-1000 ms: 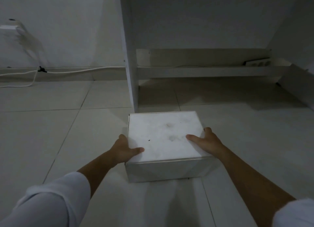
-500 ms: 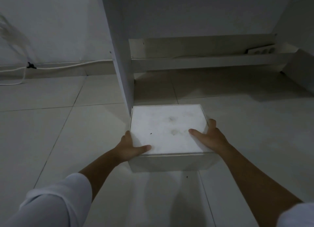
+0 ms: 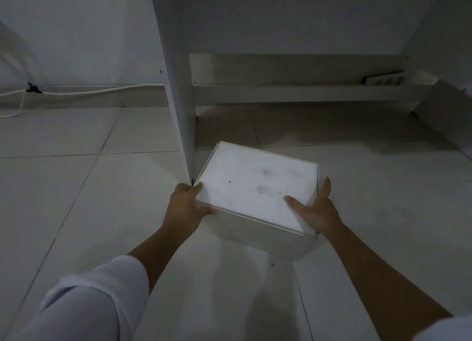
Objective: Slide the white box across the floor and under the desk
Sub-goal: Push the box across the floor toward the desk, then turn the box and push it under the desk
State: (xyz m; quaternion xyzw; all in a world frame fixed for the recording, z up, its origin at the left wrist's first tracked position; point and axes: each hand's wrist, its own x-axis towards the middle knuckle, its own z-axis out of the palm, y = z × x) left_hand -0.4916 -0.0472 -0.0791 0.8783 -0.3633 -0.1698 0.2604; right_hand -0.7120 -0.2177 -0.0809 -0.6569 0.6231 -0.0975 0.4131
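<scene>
The white box rests on the tiled floor, turned at an angle, its far left corner just right of the desk's white side panel. My left hand grips the box's near left corner, next to the panel's foot. My right hand clasps the near right corner, thumb on the lid and fingers along the right side. The shadowed space under the desk opens behind the box.
A low shelf rail runs along the back under the desk, with a power strip at its right end. A white cable trails along the wall base on the left. The desk's right side slants in at the far right.
The box has slid forward and to the right, past the foot of the side panel, and has rotated clockwise. Both hands stayed on its near corners and moved with it.
</scene>
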